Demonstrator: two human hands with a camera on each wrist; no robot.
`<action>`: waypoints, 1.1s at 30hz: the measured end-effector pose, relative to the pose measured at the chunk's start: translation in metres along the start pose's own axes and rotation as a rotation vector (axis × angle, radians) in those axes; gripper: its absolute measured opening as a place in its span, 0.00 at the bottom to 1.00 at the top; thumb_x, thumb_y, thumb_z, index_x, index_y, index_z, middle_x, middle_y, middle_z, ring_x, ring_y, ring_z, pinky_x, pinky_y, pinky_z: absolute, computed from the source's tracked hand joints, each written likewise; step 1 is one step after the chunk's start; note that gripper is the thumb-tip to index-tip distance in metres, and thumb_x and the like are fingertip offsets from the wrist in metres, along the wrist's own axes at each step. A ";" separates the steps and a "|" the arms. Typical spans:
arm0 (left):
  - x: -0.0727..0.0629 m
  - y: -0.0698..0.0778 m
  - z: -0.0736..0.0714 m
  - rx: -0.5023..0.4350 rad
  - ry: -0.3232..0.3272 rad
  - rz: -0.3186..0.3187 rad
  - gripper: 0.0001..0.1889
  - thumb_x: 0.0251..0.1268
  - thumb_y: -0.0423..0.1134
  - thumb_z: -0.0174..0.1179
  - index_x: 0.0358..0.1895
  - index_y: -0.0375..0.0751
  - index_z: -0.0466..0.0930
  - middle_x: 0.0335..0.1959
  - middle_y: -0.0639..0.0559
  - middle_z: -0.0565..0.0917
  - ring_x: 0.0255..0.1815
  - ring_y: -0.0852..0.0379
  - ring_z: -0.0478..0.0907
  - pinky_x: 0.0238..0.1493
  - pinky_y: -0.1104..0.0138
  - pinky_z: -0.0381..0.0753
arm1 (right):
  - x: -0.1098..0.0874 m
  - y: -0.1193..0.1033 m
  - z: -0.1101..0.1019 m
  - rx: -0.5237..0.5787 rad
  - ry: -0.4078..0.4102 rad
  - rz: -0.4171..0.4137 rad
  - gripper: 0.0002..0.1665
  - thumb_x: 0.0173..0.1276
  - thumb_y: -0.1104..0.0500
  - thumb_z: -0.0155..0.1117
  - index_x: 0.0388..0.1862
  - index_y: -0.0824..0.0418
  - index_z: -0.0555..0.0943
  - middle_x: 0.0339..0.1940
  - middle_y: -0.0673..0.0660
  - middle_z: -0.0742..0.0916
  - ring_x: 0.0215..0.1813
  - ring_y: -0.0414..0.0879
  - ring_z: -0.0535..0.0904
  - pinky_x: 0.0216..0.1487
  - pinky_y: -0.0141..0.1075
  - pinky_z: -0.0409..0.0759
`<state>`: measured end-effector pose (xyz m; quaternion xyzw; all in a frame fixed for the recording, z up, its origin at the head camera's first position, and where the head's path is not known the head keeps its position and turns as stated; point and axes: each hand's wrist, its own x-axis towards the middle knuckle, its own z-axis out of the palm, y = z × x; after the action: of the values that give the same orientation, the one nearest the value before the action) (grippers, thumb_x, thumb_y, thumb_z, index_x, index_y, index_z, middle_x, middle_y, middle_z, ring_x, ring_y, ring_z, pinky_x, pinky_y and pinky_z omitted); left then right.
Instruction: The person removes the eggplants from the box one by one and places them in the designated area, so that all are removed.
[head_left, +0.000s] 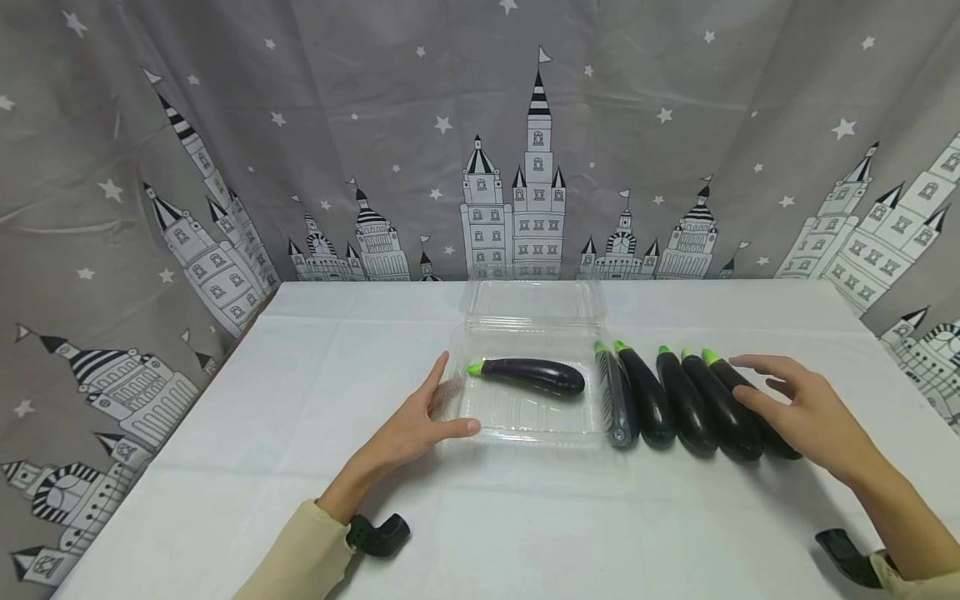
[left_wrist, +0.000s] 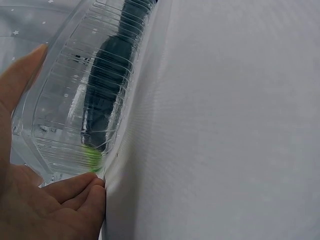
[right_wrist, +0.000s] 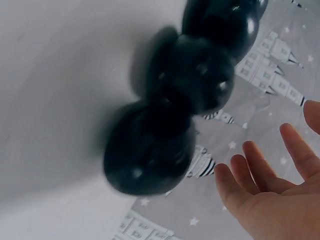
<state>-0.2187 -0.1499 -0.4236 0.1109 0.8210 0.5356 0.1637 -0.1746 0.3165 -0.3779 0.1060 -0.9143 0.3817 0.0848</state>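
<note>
A clear plastic box (head_left: 525, 423) stands on the table with its hinged lid (head_left: 534, 302) laid back. One eggplant (head_left: 532, 375) lies crosswise inside, its green stem end to the left. My left hand (head_left: 416, 425) spreads around the box's front left corner, thumb along the front rim and fingers against the left side. To the right of the box, several eggplants lie in a row, stem ends away from me. Over the rightmost eggplant (head_left: 772, 437) hovers my right hand (head_left: 813, 417), fingers spread. In the right wrist view, its fingers stand apart from the dark eggplants (right_wrist: 150, 150).
The leftmost eggplant of the row (head_left: 621, 408) lies right at the box's right wall, seen partly through the ridged plastic. A white cloth (head_left: 315, 375) covers the table. Behind it hangs a grey curtain (head_left: 405, 108) printed with castles and stars.
</note>
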 end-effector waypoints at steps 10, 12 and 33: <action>-0.001 -0.001 0.000 -0.006 0.000 0.002 0.62 0.54 0.53 0.73 0.81 0.55 0.32 0.78 0.39 0.53 0.78 0.46 0.48 0.74 0.51 0.50 | 0.010 -0.034 0.021 0.091 -0.046 -0.109 0.21 0.70 0.66 0.63 0.61 0.67 0.76 0.59 0.65 0.79 0.55 0.23 0.70 0.54 0.16 0.68; -0.001 -0.001 0.000 0.000 -0.003 0.002 0.62 0.54 0.54 0.73 0.81 0.56 0.32 0.78 0.39 0.53 0.78 0.46 0.48 0.73 0.50 0.51 | 0.013 -0.040 0.027 0.096 -0.060 -0.118 0.21 0.70 0.66 0.63 0.61 0.66 0.77 0.59 0.63 0.79 0.56 0.24 0.70 0.54 0.17 0.67; 0.000 0.000 -0.001 -0.010 -0.002 0.000 0.63 0.53 0.53 0.74 0.81 0.57 0.32 0.78 0.40 0.54 0.78 0.48 0.49 0.74 0.52 0.50 | 0.028 -0.086 0.081 0.424 -0.192 -0.002 0.23 0.71 0.65 0.63 0.63 0.70 0.75 0.58 0.68 0.79 0.58 0.63 0.78 0.52 0.29 0.78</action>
<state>-0.2190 -0.1503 -0.4234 0.1107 0.8182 0.5395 0.1652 -0.1849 0.1957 -0.3688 0.1584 -0.8174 0.5532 -0.0265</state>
